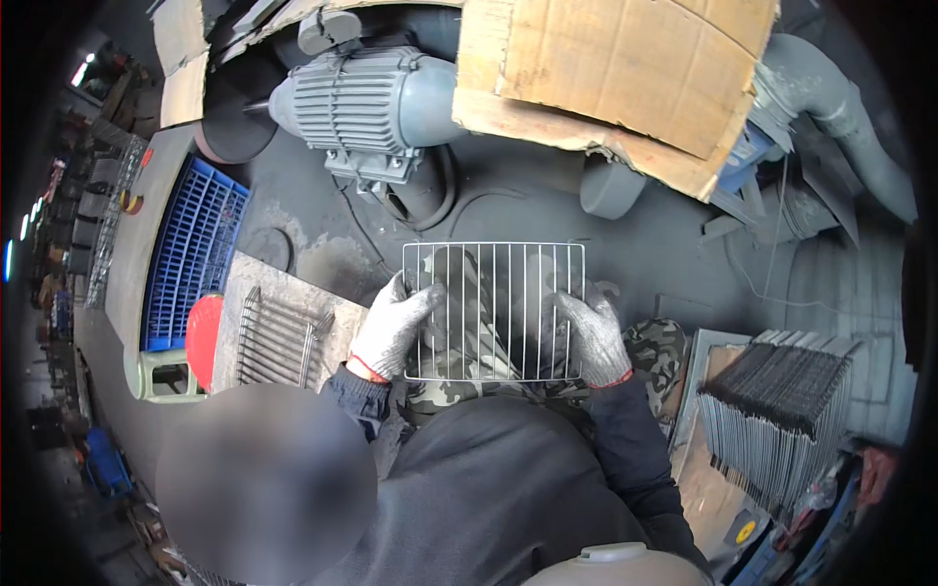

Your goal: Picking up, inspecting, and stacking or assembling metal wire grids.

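Between my two gloved hands is a rectangular wire rack [495, 311] of shiny metal, with a thin frame and several parallel bars. My left hand [399, 324] in a white glove grips its left side, thumb over the front. On the opposite side my right hand [594, 332], also gloved, is closed on the frame in the same way. The rack is held over my legs in camouflage trousers [459, 391], which show through the bars. Fingers behind the rack are partly hidden.
A grey electric motor [352, 98] stands ahead, beside cardboard sheets [625, 73]. At left are a blue plastic crate [195, 249] and a board [342, 327] bearing dark wire racks [274, 342]. A tall stack of racks [782, 400] stands at right. A grey duct [831, 107] curves at far right.
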`<state>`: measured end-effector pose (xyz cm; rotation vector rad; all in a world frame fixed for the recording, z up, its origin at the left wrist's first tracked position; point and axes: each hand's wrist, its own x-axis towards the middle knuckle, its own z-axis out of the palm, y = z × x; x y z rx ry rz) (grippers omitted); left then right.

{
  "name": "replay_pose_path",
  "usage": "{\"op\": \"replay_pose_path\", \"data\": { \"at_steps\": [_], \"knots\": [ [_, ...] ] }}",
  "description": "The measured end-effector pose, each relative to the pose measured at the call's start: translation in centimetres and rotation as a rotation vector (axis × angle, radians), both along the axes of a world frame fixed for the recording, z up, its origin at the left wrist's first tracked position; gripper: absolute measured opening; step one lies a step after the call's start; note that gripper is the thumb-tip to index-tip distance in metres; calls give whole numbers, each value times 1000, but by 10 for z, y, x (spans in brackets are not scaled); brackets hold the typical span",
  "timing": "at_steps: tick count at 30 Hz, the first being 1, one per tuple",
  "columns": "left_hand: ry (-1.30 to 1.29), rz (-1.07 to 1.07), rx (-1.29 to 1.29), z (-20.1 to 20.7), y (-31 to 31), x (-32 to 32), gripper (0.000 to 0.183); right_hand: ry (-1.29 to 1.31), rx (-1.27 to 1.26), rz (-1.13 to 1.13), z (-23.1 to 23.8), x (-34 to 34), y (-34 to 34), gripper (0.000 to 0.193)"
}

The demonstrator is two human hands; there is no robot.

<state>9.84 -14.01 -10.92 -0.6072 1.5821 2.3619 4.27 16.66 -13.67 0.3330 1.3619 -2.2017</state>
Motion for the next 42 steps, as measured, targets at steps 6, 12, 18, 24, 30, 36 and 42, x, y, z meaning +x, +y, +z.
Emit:
{"op": "replay_pose_path", "data": {
  "at_steps": [6,12,18,24,30,36,42],
  "knots": [
    [250,-16,-181,20,31,-11,31,272,164,-74,39,25,25,36],
    [193,-104,-100,29,46,-25,28,242,290,-36,43,23,55,33],
    [-125,-285,236,9,43,-66,30,133,200,127,-1,-18,106,27],
    [-157,-312,501,-37,48,-126,21,156,231,54,-27,-70,121,30],
    [16,-487,458,-53,147,-156,22,226,-21,-395,-33,-61,212,32],
    [19,-486,585,-27,193,-119,22,262,447,-290,7,15,266,34],
    [277,-577,180,36,145,-86,40,257,273,-495,59,44,185,40]
  ]
}}
